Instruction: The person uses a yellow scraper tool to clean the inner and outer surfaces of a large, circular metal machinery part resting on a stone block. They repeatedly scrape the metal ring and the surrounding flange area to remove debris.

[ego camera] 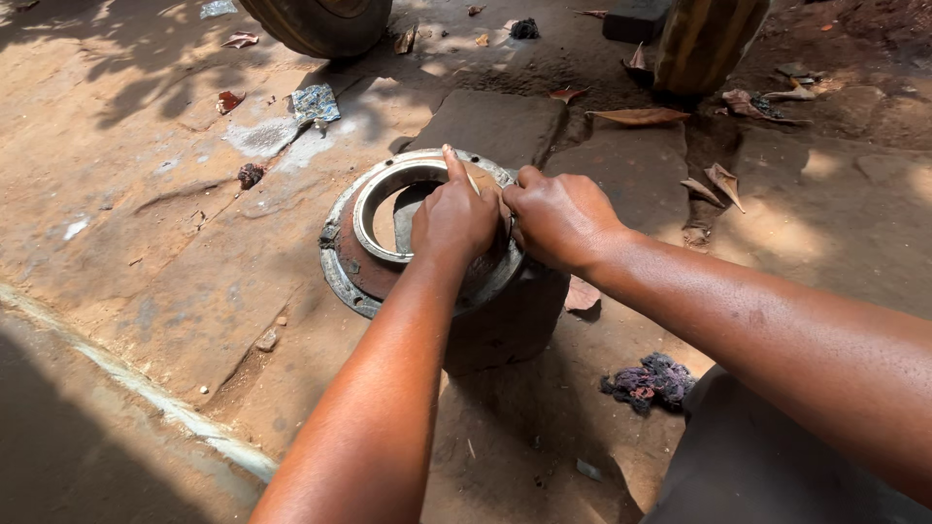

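A rusty round metal hub (351, 262) with a shiny inner ring (374, 194) lies flat on a stone block (515, 320). My left hand (451, 218) rests on the hub's right rim, its forefinger stretched out along the ring's edge. My right hand (558, 218) presses close beside it, fingers curled over the same part of the rim. What lies under the fingers is hidden; I cannot tell whether either hand holds a small thing.
Dirt and flat stone slabs (495, 121) surround the block. A tyre (320, 24) stands at the top, a yellowish drum (704, 39) at top right. A dark rag (650, 380) lies lower right; dry leaves (641, 116) and scraps are scattered about.
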